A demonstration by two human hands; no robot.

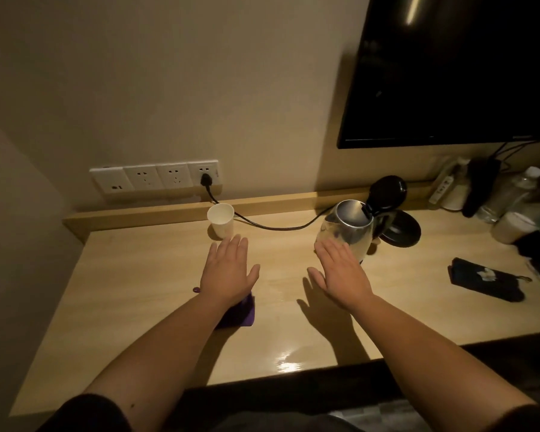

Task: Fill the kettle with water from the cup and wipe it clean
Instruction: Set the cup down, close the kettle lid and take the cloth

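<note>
A steel kettle (351,226) stands on the wooden desk (138,322) with its black lid (388,190) flipped up; it sits off its black base (402,229), which lies just behind to the right. A white paper cup (221,220) stands upright near the back rail. A purple cloth (240,313) lies on the desk, partly hidden under my left wrist. My left hand (229,269) hovers flat, fingers apart, just in front of the cup. My right hand (343,272) is flat and spread too, its fingertips close to the kettle's front. Both hold nothing.
A black cord (268,225) runs from the wall socket strip (155,179) to the base. A dark pouch (487,279) lies at right. Bottles and clutter (512,201) crowd the far right corner under a wall-mounted TV (449,73). A small purple bit (196,289) lies by my left wrist.
</note>
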